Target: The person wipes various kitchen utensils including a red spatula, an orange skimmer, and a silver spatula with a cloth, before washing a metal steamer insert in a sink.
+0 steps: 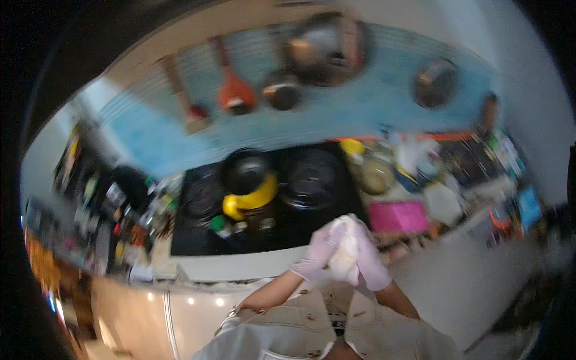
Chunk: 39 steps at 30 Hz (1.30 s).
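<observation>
Both hands wear pale pink gloves and are raised in front of my chest, near the front right corner of a black cooktop (265, 234). My left hand (320, 246) and my right hand (372, 261) press from either side on a crumpled white cloth (344, 254). Motion blur hides its exact material, and the fingertips are hard to make out. On the cooktop sits a round black pan (245, 173), with a curved yellow object (252, 202) against its front. A small green-capped container (219, 224) stands closer to me.
A bright pink box-like item (398, 216) and a greenish bowl (377, 176) lie right of the cooktop. Bottles and jars (157, 211) crowd the left counter. Hanging on the blue wall are an orange ladle-like utensil (236, 92) and a large metal pan (319, 49).
</observation>
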{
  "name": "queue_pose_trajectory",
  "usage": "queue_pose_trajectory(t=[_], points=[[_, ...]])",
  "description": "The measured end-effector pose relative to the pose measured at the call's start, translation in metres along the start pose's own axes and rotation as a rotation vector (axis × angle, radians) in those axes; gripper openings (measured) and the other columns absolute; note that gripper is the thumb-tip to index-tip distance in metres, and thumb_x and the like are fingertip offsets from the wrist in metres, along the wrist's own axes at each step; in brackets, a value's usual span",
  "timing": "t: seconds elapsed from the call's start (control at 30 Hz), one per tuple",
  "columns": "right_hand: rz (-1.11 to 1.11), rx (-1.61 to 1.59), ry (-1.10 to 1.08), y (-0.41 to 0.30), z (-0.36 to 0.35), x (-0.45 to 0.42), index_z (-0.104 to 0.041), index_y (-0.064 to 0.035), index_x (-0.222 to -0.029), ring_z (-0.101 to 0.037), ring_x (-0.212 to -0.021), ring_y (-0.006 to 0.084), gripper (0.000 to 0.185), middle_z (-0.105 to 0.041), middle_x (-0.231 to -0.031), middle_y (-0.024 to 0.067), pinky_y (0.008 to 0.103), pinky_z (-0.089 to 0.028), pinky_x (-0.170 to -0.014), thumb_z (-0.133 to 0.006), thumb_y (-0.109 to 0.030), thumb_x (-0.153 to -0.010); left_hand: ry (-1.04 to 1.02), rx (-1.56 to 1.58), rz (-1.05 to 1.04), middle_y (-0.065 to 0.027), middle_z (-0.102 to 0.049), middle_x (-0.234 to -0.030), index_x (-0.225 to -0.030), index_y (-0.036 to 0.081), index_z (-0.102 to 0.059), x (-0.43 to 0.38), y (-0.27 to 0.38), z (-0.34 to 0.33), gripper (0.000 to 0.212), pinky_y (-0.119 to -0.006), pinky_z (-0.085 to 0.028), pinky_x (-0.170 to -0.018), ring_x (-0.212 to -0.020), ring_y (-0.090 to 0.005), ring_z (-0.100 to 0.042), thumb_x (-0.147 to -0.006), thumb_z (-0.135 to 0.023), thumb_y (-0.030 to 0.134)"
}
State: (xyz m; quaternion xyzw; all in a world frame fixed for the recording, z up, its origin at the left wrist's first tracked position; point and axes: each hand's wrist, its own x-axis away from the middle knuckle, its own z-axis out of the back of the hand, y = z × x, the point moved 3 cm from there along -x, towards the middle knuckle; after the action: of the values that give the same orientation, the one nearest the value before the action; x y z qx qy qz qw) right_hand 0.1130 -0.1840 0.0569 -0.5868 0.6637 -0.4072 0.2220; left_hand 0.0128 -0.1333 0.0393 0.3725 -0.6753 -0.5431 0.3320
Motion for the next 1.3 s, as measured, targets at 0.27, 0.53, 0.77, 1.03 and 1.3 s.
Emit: queue_pose_trajectory(t=[0.27, 0.53, 0.77, 1.03, 1.3], points=[[0.306, 0.68, 0.527, -0.071, 0.227, 0.053, -0.055, -0.0018, -0.106, -0.055, -0.083, 0.0145, 0.034, -0.06, -0.092, 0.0066, 0.0278, -0.045, -0.076, -0.063, -0.018, -0.077, -0.188, -0.216, -0.006, -0.0036, -0.061, -0.085, -0.097, -0.002, -0.061, -0.023, -0.05, -0.195, 0.033, -0.026, -0.045, -0.069, -0.076, -0.009, -0.053, -0.091, -0.049, 0.029], [0.497, 1.214, 0.298, -0.177, 0.32, 0.122, -0.043, 0.0004, -0.123, -0.036, -0.123, 0.031, 0.057, -0.036, -0.132, 0.0208, 0.0372, -0.029, -0.1, -0.066, -0.014, -0.073, -0.436, 0.074, 0.539, -0.0086, -0.056, -0.109, -0.116, 0.0, -0.051, -0.04, -0.072, -0.352, 0.039, -0.026, -0.041, -0.085, -0.095, -0.0151, -0.053, -0.091, -0.048, 0.029], [0.616, 0.68, 0.421, -0.195, 0.408, 0.082, -0.051, 0.0002, -0.106, -0.052, -0.101, 0.0198, 0.033, -0.054, -0.108, 0.0094, 0.0309, -0.038, -0.091, -0.058, -0.002, -0.074, -0.835, -0.051, 0.408, -0.0079, -0.054, -0.116, -0.117, -0.001, -0.051, -0.099, -0.099, -0.398, 0.036, -0.026, -0.038, -0.09, -0.104, -0.0133, -0.05, -0.089, -0.05, 0.022], [0.125, 0.2, 0.554, -0.306, 0.473, 0.01, -0.054, -0.0053, -0.097, -0.052, -0.06, 0.0122, 0.033, -0.054, -0.081, 0.0043, 0.0221, -0.046, -0.049, -0.048, -0.014, -0.065, -0.206, -0.815, 0.307, -0.0147, -0.063, -0.074, -0.092, 0.0, -0.061, -0.224, -0.19, -0.33, 0.039, -0.035, -0.047, -0.064, -0.072, -0.0234, -0.063, -0.081, -0.054, 0.037], [-0.328, 0.052, 0.316, -0.32, 0.525, -0.067, -0.053, -0.0107, -0.102, -0.048, -0.057, 0.01, 0.04, -0.053, -0.081, 0.0004, 0.0241, -0.043, -0.047, -0.039, -0.045, -0.087, -0.01, -1.0, 0.518, -0.0178, -0.061, -0.068, -0.077, 0.001, -0.059, -0.243, -0.217, -0.325, 0.044, -0.042, -0.046, -0.059, -0.066, -0.0332, -0.061, -0.077, -0.052, 0.044]])
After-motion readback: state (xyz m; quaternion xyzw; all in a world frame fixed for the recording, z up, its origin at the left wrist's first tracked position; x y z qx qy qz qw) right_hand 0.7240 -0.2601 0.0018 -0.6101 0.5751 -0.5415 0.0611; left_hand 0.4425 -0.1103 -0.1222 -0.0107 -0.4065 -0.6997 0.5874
